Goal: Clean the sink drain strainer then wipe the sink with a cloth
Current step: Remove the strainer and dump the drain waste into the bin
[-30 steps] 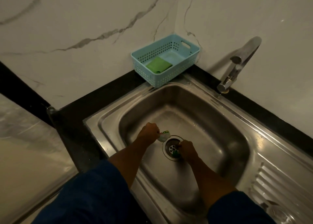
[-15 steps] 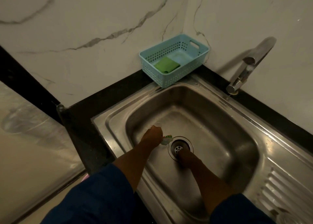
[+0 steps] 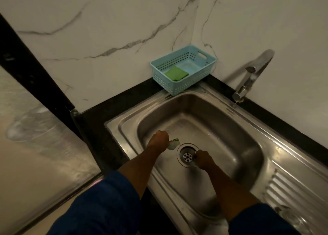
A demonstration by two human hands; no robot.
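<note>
drain strainer (image 3: pixel 187 157) in steel sink (image 3: pixel 248 146), black counter (image 3: pixel 99 121), marble wall (image 3: pixel 106 21)

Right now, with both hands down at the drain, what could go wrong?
The left hand pinches small green-and-white scraps right beside the open drain strainer; a slip could drop them back in. The right hand works at the strainer's rim in dim light, so residue may go unseen. The green cloth sits in the blue basket, a reach away.
</note>
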